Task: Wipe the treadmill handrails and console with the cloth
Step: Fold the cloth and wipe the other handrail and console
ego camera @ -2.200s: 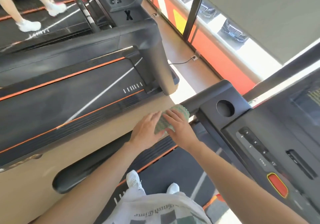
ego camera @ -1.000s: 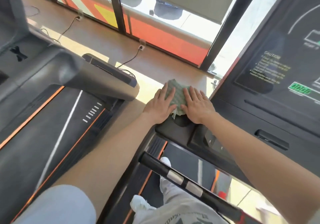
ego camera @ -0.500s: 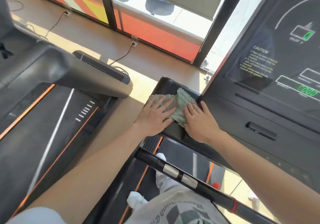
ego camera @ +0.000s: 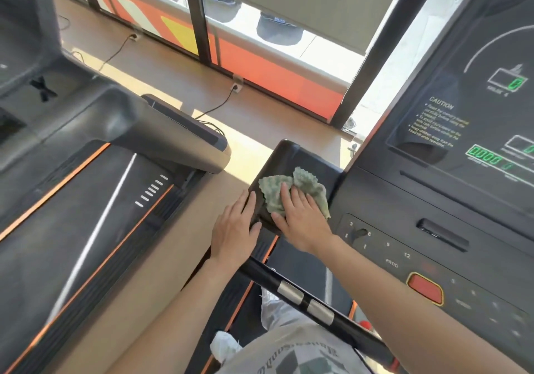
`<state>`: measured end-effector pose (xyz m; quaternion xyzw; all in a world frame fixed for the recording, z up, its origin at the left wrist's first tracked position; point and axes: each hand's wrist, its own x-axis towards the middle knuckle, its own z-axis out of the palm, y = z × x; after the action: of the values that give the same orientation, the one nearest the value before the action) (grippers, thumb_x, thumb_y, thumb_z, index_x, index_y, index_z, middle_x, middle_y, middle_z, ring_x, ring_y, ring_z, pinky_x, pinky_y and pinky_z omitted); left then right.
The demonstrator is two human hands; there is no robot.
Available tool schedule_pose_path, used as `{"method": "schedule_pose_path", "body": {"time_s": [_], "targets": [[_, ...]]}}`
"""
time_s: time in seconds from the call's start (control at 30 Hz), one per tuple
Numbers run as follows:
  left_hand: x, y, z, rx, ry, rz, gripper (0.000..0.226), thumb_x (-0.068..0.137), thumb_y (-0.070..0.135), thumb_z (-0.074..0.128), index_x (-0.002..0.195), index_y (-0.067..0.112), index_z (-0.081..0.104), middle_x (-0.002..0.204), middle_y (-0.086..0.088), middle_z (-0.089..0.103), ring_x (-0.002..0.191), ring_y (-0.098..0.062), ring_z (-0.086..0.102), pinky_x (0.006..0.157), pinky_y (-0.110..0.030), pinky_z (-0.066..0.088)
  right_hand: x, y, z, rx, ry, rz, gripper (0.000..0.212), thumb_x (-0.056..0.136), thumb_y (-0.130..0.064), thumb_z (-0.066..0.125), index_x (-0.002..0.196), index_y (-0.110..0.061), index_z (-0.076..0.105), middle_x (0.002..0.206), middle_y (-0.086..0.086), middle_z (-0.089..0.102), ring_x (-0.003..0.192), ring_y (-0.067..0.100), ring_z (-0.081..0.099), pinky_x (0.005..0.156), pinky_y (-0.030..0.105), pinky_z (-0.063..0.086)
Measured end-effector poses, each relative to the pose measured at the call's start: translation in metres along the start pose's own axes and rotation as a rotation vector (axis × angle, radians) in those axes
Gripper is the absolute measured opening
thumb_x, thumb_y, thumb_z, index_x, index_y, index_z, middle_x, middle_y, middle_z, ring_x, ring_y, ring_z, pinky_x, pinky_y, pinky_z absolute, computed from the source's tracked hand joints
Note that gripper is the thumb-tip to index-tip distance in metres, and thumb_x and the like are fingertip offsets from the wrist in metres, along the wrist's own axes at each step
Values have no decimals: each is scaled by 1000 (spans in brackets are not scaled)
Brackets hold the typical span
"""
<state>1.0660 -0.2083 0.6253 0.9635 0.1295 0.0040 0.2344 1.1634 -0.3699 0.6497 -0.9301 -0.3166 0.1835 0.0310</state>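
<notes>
A crumpled green cloth [ego camera: 306, 186] lies on the black left wing of the treadmill console [ego camera: 291, 155]. My right hand [ego camera: 300, 217] presses flat on the cloth's near part. Just to its left, my left hand [ego camera: 235, 229] rests on the wing's left edge, fingers together, off the cloth. The console's display panel [ego camera: 468, 119] with green digits rises at the right. Below it are speed buttons and an orange stop button [ego camera: 424, 288]. A black front handrail with silver sensor plates [ego camera: 303, 298] crosses under my forearms.
A second treadmill [ego camera: 95, 200] with an orange-trimmed belt stands to the left, across a strip of tan floor. Windows with orange panels [ego camera: 260, 67] run along the back, with power cables plugged in at the floor. My legs and white shoes stand on the belt below.
My left hand has come off the cloth and slid back to the wing's left edge. My right hand has moved onto the cloth and now covers it alone.
</notes>
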Motion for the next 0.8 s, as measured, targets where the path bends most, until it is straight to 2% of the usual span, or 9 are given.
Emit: {"method": "schedule_pose_path", "body": {"time_s": [0.13, 0.27, 0.37, 0.47, 0.53, 0.67, 0.8], "targets": [[4, -1, -6, -45, -19, -45, 70, 96, 41, 65, 158, 26, 34, 163, 8, 34, 138, -20, 46, 100, -38, 51, 3, 6, 0, -55, 24, 19, 83, 95, -63, 8, 160, -13, -2, 162, 19, 25, 151, 34, 21, 125, 46, 11], [2, -3, -11, -50, -32, -44, 70, 97, 45, 63, 158, 30, 33, 163, 10, 34, 138, -20, 47, 98, -39, 51, -13, 15, -1, -107, -14, -84, 83, 92, -64, 6, 161, -17, 4, 155, 10, 39, 145, 34, 32, 124, 47, 15], [2, -2, -13, -62, -42, -48, 69, 97, 47, 61, 158, 31, 33, 164, 11, 32, 139, -20, 46, 98, -39, 50, -31, 28, -2, -183, -5, -174, 76, 96, -60, 16, 160, -19, 16, 136, 4, 53, 129, 31, 48, 120, 49, 21], [1, -3, -14, -59, -46, -50, 68, 97, 47, 60, 157, 32, 33, 164, 12, 32, 138, -20, 47, 98, -41, 51, -40, 48, -6, -314, 76, -209, 69, 99, -57, 24, 153, -17, 38, 125, 4, 61, 121, 31, 53, 118, 51, 24], [1, -4, -15, -61, -50, -62, 68, 97, 48, 61, 157, 33, 34, 164, 14, 31, 138, -20, 49, 99, -40, 51, -41, 59, -13, -368, 61, -181, 71, 99, -59, 19, 149, -17, 46, 130, 3, 61, 128, 31, 49, 121, 51, 20], [0, -2, -15, -82, -27, -78, 66, 97, 48, 62, 156, 33, 36, 164, 14, 31, 136, -21, 52, 99, -41, 52, -25, 63, -22, -362, -50, -74, 76, 99, -64, 3, 161, -21, 17, 164, 1, 27, 154, 28, 12, 125, 47, -2], [-2, 0, -15, -82, -9, -89, 65, 98, 47, 61, 156, 33, 36, 164, 12, 32, 134, -21, 54, 97, -40, 53, -2, 52, -22, -312, -72, -82, 71, 100, -63, 5, 161, -26, 1, 167, -1, 18, 155, 30, -3, 125, 47, -6]]}}
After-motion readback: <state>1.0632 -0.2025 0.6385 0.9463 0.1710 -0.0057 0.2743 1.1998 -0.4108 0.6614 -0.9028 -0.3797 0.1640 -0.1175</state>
